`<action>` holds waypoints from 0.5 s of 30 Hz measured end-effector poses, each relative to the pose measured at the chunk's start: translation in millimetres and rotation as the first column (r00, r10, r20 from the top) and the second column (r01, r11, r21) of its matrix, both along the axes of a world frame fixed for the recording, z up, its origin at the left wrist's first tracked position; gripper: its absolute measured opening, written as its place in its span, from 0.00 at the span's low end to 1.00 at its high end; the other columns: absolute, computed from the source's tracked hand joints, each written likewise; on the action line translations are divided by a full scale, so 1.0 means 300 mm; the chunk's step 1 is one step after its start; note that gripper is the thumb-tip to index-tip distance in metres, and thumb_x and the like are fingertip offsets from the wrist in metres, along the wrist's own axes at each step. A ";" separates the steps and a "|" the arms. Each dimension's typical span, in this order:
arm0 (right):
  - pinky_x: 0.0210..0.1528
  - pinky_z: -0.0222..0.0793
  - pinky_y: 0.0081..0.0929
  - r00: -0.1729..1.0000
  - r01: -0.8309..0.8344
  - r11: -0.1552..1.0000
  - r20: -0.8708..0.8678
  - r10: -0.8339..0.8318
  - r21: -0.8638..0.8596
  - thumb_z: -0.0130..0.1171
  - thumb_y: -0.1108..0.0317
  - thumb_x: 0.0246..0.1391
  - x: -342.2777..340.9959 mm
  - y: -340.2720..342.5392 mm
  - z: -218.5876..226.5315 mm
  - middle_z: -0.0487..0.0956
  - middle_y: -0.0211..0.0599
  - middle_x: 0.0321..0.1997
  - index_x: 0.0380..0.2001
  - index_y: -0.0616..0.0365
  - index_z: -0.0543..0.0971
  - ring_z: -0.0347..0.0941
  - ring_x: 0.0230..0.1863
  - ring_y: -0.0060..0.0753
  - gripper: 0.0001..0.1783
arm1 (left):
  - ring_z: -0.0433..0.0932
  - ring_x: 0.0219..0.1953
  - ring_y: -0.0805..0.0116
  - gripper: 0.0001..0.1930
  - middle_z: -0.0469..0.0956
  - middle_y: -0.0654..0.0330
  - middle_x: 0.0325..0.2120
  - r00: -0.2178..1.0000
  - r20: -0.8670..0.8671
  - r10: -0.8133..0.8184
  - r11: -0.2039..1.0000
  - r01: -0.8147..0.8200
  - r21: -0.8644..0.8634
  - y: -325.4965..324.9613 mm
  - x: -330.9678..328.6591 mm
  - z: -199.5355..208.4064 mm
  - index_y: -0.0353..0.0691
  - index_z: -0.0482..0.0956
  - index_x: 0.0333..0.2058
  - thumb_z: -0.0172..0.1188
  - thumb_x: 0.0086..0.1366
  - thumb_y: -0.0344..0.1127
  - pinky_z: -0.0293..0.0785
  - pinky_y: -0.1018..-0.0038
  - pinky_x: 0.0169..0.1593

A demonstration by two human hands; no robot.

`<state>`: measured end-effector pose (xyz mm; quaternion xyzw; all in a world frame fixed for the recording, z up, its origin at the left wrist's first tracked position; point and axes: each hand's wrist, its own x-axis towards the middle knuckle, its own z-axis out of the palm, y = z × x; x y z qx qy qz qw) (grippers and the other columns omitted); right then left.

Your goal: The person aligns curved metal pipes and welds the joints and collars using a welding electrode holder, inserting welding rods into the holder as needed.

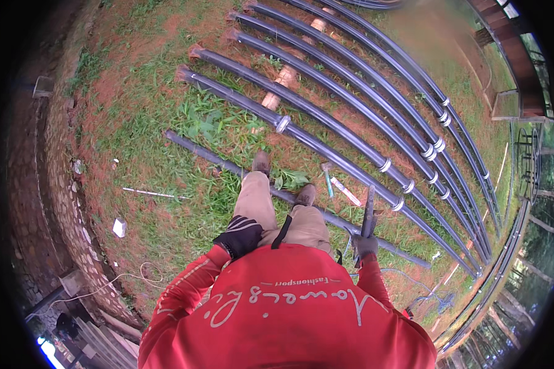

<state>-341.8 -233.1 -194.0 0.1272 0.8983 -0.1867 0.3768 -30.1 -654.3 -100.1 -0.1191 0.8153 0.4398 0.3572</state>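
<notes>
Beside our right hip, our gloved right hand (365, 246) is clamped around the lower end of a long, narrow dark tool (369, 212); it points up and away from us, but its exact kind we cannot tell. Our left hand (240, 237), in a striped black glove, rests against our left thigh (256, 200), well apart from the right; how far its fingers are curled we cannot tell. Across the grass (148, 166), a single dark pipe (215, 161) runs past our boots (261, 163) and near the right hand. Ahead lie a hammer-like tool with a teal handle (330, 186) and a red-and-white strip (346, 190), then a row of black pipes (345, 158) with pale collars (282, 124), laid over a log (283, 83).
</notes>
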 end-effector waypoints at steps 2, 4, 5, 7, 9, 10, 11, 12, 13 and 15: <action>0.42 0.82 0.41 1.000 0.025 0.999 -0.007 -0.024 0.028 0.78 0.48 0.49 0.003 -0.098 0.075 0.91 0.43 0.32 0.37 0.66 0.91 0.90 0.35 0.41 0.28 | 0.90 0.48 0.44 0.22 0.91 0.49 0.46 0.999 0.012 -0.042 0.999 0.042 0.023 -0.113 -0.021 -0.026 0.43 0.91 0.49 0.62 0.76 0.55 0.84 0.51 0.52; 0.43 0.82 0.42 0.998 0.070 0.997 -0.006 -0.070 0.035 0.77 0.48 0.48 0.013 -0.161 0.047 0.91 0.43 0.33 0.38 0.64 0.92 0.90 0.36 0.42 0.27 | 0.90 0.47 0.45 0.22 0.91 0.49 0.46 0.995 0.020 -0.100 0.994 0.100 0.044 -0.249 -0.053 -0.051 0.43 0.91 0.49 0.62 0.76 0.55 0.84 0.51 0.52; 0.44 0.82 0.43 0.995 0.102 0.994 -0.010 -0.102 0.029 0.77 0.48 0.48 0.040 -0.180 0.038 0.92 0.43 0.33 0.38 0.63 0.92 0.91 0.37 0.43 0.26 | 0.90 0.47 0.45 0.22 0.91 0.49 0.46 0.990 0.020 -0.140 0.989 0.139 0.054 -0.329 -0.083 -0.063 0.42 0.91 0.48 0.62 0.76 0.55 0.84 0.51 0.52; 0.35 0.77 0.36 0.984 0.179 0.983 -0.016 -0.178 0.037 0.76 0.54 0.56 0.076 -0.277 0.023 0.89 0.36 0.29 0.40 0.65 0.91 0.84 0.31 0.31 0.22 | 0.90 0.47 0.45 0.22 0.91 0.49 0.45 0.977 0.031 -0.212 0.975 0.210 0.070 -0.483 -0.115 -0.067 0.42 0.91 0.48 0.62 0.76 0.55 0.84 0.51 0.51; 0.35 0.77 0.36 0.981 0.194 0.978 0.008 -0.195 0.080 0.76 0.55 0.57 0.155 -0.369 0.076 0.89 0.35 0.29 0.40 0.65 0.91 0.84 0.30 0.30 0.21 | 0.90 0.47 0.45 0.22 0.91 0.49 0.45 0.963 0.048 -0.265 0.963 0.262 0.071 -0.636 -0.122 -0.048 0.42 0.91 0.48 0.63 0.76 0.55 0.84 0.51 0.51; 0.34 0.77 0.37 0.966 0.256 0.964 -0.043 -0.254 0.068 0.77 0.57 0.57 0.199 -0.336 0.046 0.89 0.35 0.29 0.40 0.65 0.91 0.84 0.29 0.31 0.20 | 0.90 0.47 0.45 0.22 0.91 0.49 0.45 0.951 0.033 -0.308 0.948 0.304 0.090 -0.692 -0.170 -0.059 0.42 0.91 0.48 0.63 0.76 0.55 0.84 0.51 0.51; 0.34 0.77 0.37 0.960 0.280 0.957 -0.043 -0.277 0.075 0.77 0.57 0.57 0.224 -0.336 0.015 0.89 0.35 0.29 0.40 0.65 0.91 0.84 0.29 0.31 0.20 | 0.90 0.47 0.45 0.22 0.91 0.49 0.45 0.940 0.032 -0.340 0.936 0.335 0.105 -0.739 -0.188 -0.064 0.42 0.91 0.48 0.63 0.76 0.56 0.84 0.51 0.51; 0.34 0.78 0.37 0.964 0.264 0.958 -0.058 -0.258 0.111 0.77 0.57 0.56 0.257 -0.340 -0.006 0.89 0.36 0.29 0.40 0.65 0.90 0.84 0.28 0.32 0.20 | 0.90 0.46 0.45 0.22 0.91 0.49 0.45 0.930 0.028 -0.366 0.925 0.361 0.120 -0.781 -0.205 -0.074 0.42 0.91 0.48 0.63 0.76 0.56 0.84 0.51 0.51; 0.35 0.79 0.36 0.969 0.246 0.958 -0.071 -0.238 0.145 0.78 0.57 0.55 0.289 -0.358 -0.022 0.89 0.37 0.29 0.39 0.64 0.90 0.84 0.28 0.32 0.19 | 0.90 0.46 0.45 0.22 0.91 0.49 0.45 0.922 0.025 -0.387 0.914 0.381 0.139 -0.814 -0.212 -0.083 0.42 0.91 0.47 0.63 0.76 0.56 0.84 0.51 0.51; 0.40 0.81 0.41 0.960 0.280 0.956 -0.019 -0.279 0.093 0.78 0.53 0.50 0.312 -0.451 -0.021 0.90 0.42 0.31 0.39 0.64 0.91 0.87 0.32 0.40 0.23 | 0.90 0.46 0.45 0.22 0.91 0.48 0.45 0.913 0.030 -0.406 0.903 0.396 0.167 -0.872 -0.204 -0.090 0.41 0.91 0.47 0.63 0.76 0.56 0.84 0.51 0.51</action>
